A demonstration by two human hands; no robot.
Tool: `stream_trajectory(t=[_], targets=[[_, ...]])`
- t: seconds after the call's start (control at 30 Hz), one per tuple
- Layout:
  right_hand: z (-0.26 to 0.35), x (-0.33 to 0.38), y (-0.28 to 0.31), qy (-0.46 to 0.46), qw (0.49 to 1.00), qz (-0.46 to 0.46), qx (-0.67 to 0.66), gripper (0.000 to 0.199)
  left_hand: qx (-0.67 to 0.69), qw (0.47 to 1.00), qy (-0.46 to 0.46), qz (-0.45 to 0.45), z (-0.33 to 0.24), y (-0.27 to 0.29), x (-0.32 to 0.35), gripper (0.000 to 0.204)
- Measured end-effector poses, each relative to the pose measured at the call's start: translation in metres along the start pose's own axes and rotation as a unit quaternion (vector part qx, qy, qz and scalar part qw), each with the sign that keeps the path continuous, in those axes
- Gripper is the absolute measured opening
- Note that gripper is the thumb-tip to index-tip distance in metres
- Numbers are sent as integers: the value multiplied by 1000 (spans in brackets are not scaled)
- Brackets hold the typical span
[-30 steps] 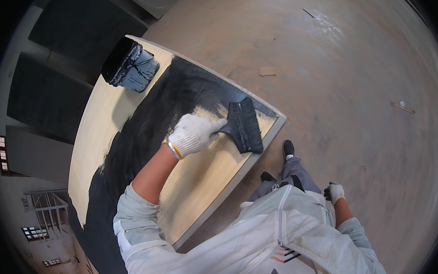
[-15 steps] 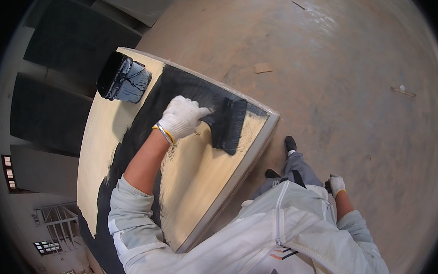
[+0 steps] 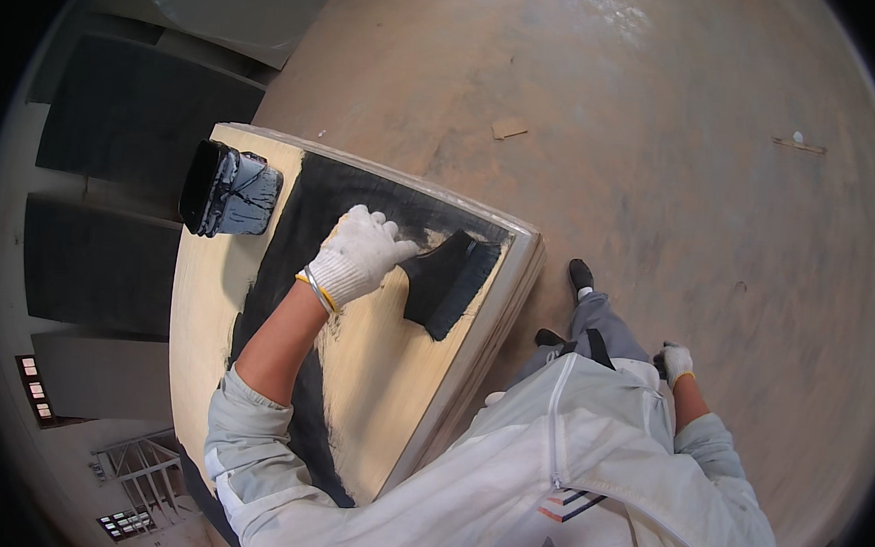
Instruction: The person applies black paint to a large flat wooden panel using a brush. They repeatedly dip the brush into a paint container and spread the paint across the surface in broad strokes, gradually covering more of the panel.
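My left hand point(image 3: 357, 254), in a white knit glove with a yellow-edged cuff, is closed round the handle of a wide black paintbrush point(image 3: 445, 284). The brush lies over the pale wooden board point(image 3: 369, 410) near its right edge; whether every bristle touches the wood I cannot tell. A broad band of black paint point(image 3: 327, 202) runs along the board's far side and down its middle, with bare wood on either side. My right hand point(image 3: 674, 363), gloved white with dark patches, hangs low beside my leg. Its fingers look curled, and what they hold, if anything, is hidden.
A paint-smeared square bucket point(image 3: 232, 191) stands on the board's far left corner. More boards lie stacked beneath the top one. Dark panels point(image 3: 147, 105) are at the left. Wood scraps point(image 3: 509, 130) lie on the brown floor point(image 3: 664, 167) beyond the stack.
My left hand has drawn the paintbrush a little toward me, and the brush has turned slightly. The view has shifted, so the board and bucket sit lower in it. My right hand still hangs.
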State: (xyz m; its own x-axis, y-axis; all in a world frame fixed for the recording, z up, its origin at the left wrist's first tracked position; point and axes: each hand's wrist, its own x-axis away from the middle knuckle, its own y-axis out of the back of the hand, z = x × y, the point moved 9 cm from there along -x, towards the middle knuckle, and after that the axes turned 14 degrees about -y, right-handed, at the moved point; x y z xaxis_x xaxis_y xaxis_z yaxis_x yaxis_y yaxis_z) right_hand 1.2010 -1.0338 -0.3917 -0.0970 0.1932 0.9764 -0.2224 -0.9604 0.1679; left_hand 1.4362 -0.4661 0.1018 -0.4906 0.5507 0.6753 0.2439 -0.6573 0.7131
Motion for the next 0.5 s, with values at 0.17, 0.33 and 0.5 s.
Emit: stream_trajectory(t=[0.17,0.33,0.5], targets=[[-4,-6,9,-19,999,-11,45,50,-1,1000,11,-28,13,8,-19,39],[25,21,7,5,997,-39,61,53,6,999,-25,-23,-9,-1,-8,35],[35,22,6,7,996,-37,80,54,18,999,7,-42,7,11,-21,41]])
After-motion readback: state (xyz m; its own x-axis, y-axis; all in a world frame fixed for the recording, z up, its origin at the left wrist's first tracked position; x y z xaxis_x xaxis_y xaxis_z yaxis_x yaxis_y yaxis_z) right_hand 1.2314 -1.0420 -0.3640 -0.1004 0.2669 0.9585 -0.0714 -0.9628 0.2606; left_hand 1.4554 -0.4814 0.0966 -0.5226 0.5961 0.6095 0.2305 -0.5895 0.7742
